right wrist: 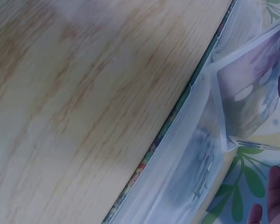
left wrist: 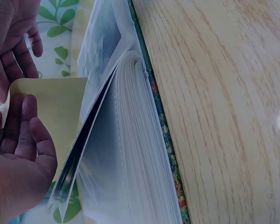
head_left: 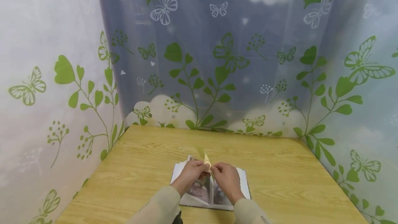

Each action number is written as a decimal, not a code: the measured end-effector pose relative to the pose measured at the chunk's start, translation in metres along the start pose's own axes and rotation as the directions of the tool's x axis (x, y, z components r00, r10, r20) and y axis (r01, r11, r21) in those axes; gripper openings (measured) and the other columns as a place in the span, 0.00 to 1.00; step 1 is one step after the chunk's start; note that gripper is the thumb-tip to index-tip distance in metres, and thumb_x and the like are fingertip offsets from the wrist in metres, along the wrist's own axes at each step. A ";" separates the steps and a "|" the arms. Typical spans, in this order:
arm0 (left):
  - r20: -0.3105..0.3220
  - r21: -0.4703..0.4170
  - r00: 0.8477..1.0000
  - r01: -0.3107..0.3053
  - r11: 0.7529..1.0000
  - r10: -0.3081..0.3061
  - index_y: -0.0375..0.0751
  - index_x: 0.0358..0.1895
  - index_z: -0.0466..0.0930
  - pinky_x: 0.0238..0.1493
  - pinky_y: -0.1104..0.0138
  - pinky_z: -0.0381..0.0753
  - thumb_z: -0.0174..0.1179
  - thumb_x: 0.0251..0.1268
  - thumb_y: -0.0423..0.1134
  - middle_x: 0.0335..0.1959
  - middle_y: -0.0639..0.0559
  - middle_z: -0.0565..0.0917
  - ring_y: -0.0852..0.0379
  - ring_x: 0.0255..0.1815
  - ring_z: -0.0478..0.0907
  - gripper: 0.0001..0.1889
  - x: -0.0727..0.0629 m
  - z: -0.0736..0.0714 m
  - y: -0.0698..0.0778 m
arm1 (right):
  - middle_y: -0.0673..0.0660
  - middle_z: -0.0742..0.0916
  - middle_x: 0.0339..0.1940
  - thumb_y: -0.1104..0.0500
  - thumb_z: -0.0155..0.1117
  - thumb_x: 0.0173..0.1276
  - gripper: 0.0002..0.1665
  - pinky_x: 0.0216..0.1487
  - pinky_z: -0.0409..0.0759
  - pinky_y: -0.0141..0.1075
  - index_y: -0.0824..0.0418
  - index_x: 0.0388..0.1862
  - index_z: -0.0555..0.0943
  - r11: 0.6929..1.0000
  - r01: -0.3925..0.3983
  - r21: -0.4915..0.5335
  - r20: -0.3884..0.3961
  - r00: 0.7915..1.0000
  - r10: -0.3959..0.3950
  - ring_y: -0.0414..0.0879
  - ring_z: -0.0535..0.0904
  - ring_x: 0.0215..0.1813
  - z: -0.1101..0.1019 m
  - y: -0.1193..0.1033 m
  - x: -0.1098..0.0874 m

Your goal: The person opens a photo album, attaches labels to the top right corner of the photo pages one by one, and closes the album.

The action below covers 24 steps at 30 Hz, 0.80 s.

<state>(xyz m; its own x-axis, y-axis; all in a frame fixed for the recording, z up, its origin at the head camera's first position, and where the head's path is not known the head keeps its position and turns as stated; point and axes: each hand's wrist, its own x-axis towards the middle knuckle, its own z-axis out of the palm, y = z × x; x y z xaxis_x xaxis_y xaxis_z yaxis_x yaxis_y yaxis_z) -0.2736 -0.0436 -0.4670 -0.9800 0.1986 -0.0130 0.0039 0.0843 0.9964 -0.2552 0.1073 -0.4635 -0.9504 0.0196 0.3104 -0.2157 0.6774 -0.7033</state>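
A thick photo album (head_left: 244, 182) lies open on the wooden table, with pictures in clear sleeves on both sides. Above its middle, my left hand (head_left: 192, 173) pinches a thin yellow card (head_left: 207, 161). My right hand (head_left: 227, 178) pinches the card's other side, close to the left fingertips. In the left wrist view, the card (left wrist: 60, 112) bends at its edge between the two hands, and one album leaf (left wrist: 86, 126) is raised from the stack. A sleeved picture (right wrist: 249, 88) stands tilted up in the right wrist view; both hands are cut off at that frame's edge.
The wooden table (head_left: 140, 175) extends around the album on all sides. Cloth with green leaves and butterflies (head_left: 199, 89) hangs behind the table and along its left and right sides.
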 end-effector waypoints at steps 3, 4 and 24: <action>0.010 0.005 1.000 -0.003 1.000 0.002 0.30 0.30 0.81 0.36 0.59 0.81 0.57 0.73 0.38 0.35 0.48 0.83 0.52 0.32 0.82 0.15 0.000 -0.001 -0.001 | 0.49 0.87 0.28 0.55 0.66 0.68 0.09 0.28 0.76 0.38 0.59 0.36 0.88 1.000 -0.021 0.020 -0.003 1.000 0.022 0.40 0.76 0.27 0.001 0.001 0.000; 0.012 0.008 1.000 -0.002 1.000 0.002 0.30 0.31 0.82 0.37 0.59 0.81 0.57 0.73 0.39 0.36 0.48 0.83 0.52 0.32 0.82 0.15 0.000 -0.001 -0.001 | 0.49 0.87 0.28 0.55 0.65 0.68 0.09 0.28 0.75 0.38 0.59 0.36 0.88 0.999 -0.031 0.027 -0.003 0.999 0.032 0.40 0.76 0.27 0.001 0.002 0.000; -0.097 0.061 0.995 0.026 0.998 -0.020 0.31 0.42 0.84 0.32 0.62 0.82 0.63 0.66 0.32 0.29 0.50 0.85 0.54 0.30 0.81 0.07 0.001 -0.002 0.001 | 0.52 0.87 0.32 0.55 0.62 0.71 0.13 0.30 0.75 0.38 0.62 0.40 0.88 0.968 -0.201 0.149 -0.020 0.978 0.206 0.45 0.77 0.30 0.000 0.003 0.002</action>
<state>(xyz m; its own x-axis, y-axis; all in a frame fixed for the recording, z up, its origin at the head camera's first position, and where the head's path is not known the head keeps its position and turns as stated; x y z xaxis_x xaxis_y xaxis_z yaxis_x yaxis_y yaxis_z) -0.2754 -0.0454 -0.4656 -0.9946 0.1011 -0.0243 -0.0090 0.1490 0.9888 -0.2578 0.1095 -0.4652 -0.9698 0.1733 0.1718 -0.0516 0.5426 -0.8384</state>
